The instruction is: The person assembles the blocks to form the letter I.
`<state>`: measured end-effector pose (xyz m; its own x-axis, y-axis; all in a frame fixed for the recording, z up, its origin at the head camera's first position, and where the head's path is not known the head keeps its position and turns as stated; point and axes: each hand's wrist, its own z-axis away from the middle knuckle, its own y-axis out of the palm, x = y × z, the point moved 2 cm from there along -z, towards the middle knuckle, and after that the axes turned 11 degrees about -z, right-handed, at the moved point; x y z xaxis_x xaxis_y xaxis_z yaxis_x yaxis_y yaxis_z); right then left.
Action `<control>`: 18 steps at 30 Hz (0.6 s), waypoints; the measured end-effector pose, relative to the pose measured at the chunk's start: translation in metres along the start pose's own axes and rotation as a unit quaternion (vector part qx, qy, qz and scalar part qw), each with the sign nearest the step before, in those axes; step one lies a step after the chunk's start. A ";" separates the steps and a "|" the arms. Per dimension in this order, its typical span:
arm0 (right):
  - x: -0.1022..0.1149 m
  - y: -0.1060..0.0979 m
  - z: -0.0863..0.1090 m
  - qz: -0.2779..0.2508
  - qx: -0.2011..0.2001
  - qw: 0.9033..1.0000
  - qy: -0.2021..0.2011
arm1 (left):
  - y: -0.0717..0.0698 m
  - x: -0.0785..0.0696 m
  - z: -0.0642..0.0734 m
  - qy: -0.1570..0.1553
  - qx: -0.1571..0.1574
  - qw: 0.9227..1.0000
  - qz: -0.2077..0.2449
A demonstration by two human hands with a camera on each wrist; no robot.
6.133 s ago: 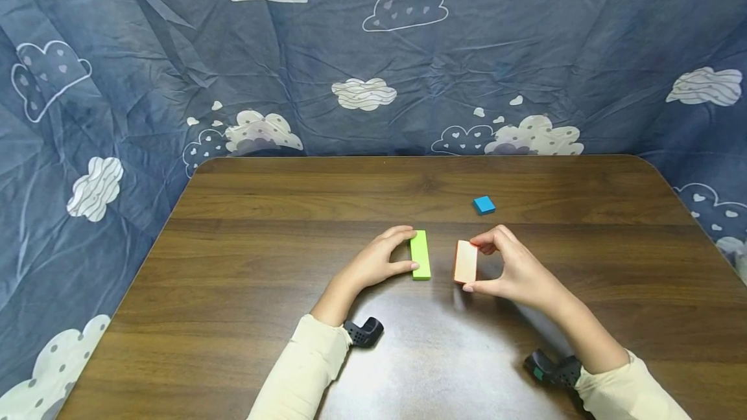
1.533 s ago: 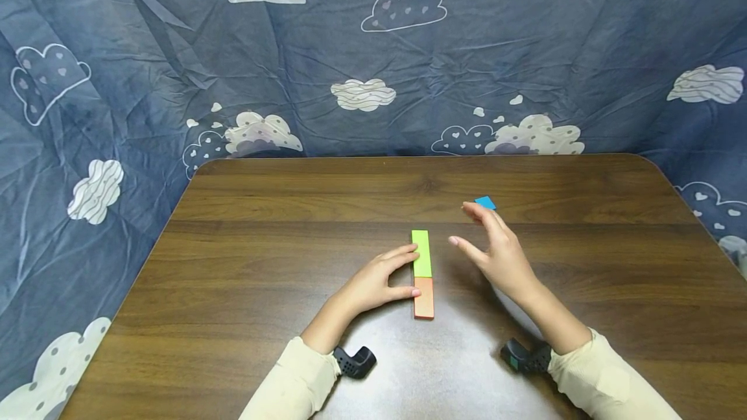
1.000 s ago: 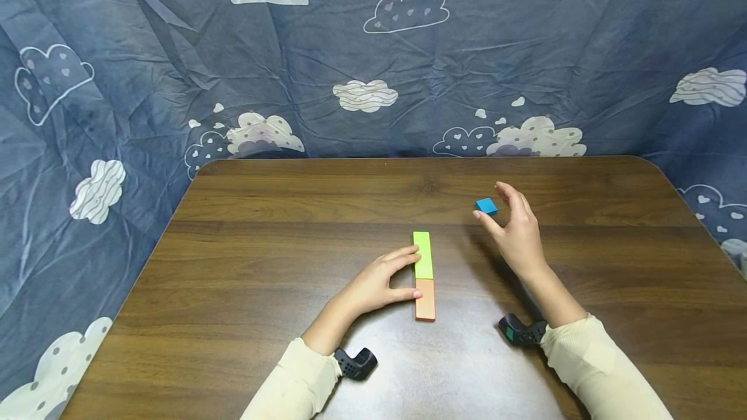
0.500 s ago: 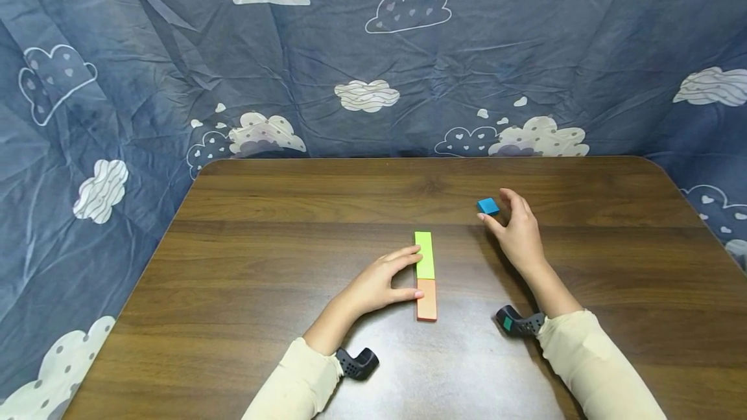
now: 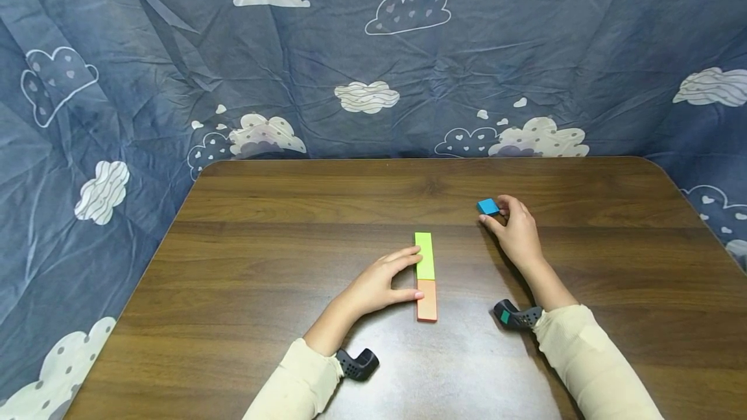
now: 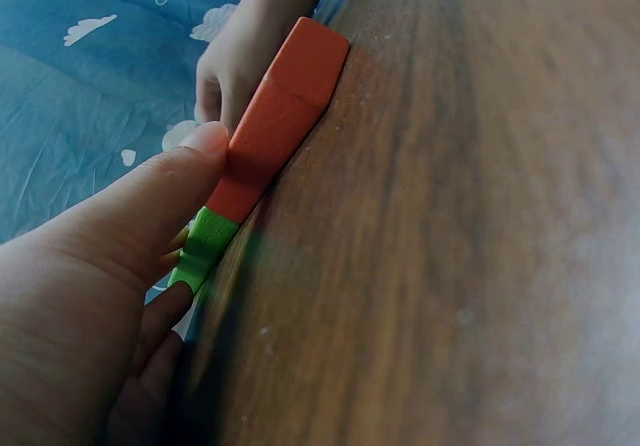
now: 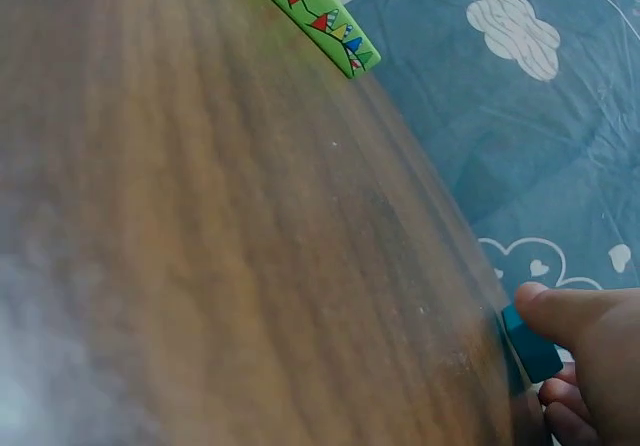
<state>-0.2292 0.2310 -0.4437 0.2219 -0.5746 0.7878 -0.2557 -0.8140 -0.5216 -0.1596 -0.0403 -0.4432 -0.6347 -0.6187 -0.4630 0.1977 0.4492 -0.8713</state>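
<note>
Two blocks lie end to end on the table: a green block [image 5: 424,255] at the far end and an orange block [image 5: 427,303] nearer. My left hand [image 5: 376,280] rests over them from the left, thumb tip at the orange block and straight fingertips on the green one. In the left wrist view the thumb touches the orange block's [image 6: 270,141] upper edge. Farther back, my right hand [image 5: 518,232] pinches a small blue block [image 5: 487,206] between thumb and fingers. The right wrist view shows that blue block [image 7: 533,346] under the thumb, and painted flags on the green block's [image 7: 325,21] side.
The brown wooden table [image 5: 262,245] has its far edge in front of a blue curtain [image 5: 327,50] with cloud prints. Black wrist cameras [image 5: 358,365] sit on both wrists, close over the table.
The orange block, earlier held by my right hand, now lies against the green block's near end. My right hand moved back and right to the blue block and closed on it. The left hand shifted nearer.
</note>
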 end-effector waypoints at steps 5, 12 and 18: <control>0.000 0.001 -0.002 0.014 0.006 1.000 0.007 | 0.000 0.000 0.000 -0.002 -0.001 1.000 0.003; 0.001 0.000 -0.003 0.027 0.007 1.000 0.004 | 0.001 0.001 0.000 -0.005 0.003 1.000 0.002; 0.003 -0.002 -0.004 0.019 0.005 1.000 0.011 | 0.001 0.001 0.000 -0.005 0.005 1.000 0.004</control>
<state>-0.2321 0.2310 -0.4391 0.1907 -0.6035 0.7742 -0.2546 -0.7921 -0.5548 -0.1601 -0.0406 -0.4445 -0.6261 -0.6210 -0.4715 0.2111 0.4471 -0.8692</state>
